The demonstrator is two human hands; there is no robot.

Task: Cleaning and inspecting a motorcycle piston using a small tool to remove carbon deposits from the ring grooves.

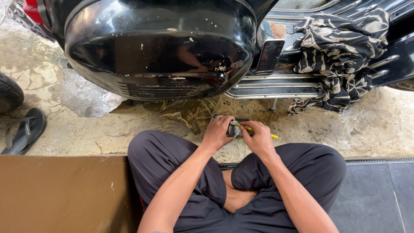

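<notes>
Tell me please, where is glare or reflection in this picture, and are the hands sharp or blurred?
Head view: soft daylight, no hard shadows; the glossy black scooter side panel mirrors the person faintly and shows pale sheen along its top; the chrome floor strips glint. The left hand and right hand with the yellow tool are reasonably sharp; the edges bend a little from the wide lens.

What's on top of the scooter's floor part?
A crumpled patterned cloth lies draped over the scooter's footboard, hanging off its edge. Shiny metal strips show beside it; whatever lies beneath the cloth is hidden.
</notes>
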